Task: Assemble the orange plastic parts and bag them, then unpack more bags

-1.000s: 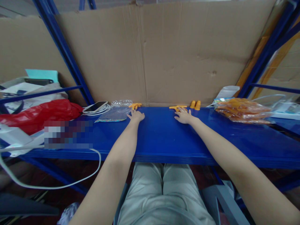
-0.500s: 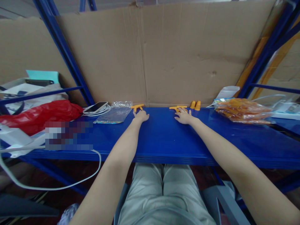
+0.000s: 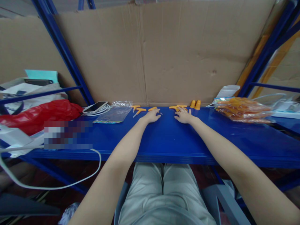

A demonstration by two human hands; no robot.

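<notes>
My left hand [image 3: 151,116] is at the back middle of the blue shelf, its fingers on an orange-handled corkscrew [image 3: 152,108]; the metal spiral pokes out on the right between thumb and fingers. Left of it lie two more corkscrews, one farther back [image 3: 136,107] and one nearer [image 3: 141,110], their spirals pointing down-left. My right hand [image 3: 184,117] rests with spread fingers over a small group of orange corkscrew handles [image 3: 173,107], partly hiding them. Two orange cone-shaped caps [image 3: 195,104] stand just right of that hand.
A clear plastic bag [image 3: 114,114] and a phone [image 3: 97,107] on a coiled white cable lie to the left, near a red plastic bag [image 3: 63,109]. Bagged orange pieces [image 3: 241,110] sit at right. Cardboard [image 3: 187,56] closes off the back; blue posts flank it.
My left hand has moved right, a corkscrew now at its fingers, uncovering two corkscrews where it was. My right hand stays over its group with hardly any movement.
</notes>
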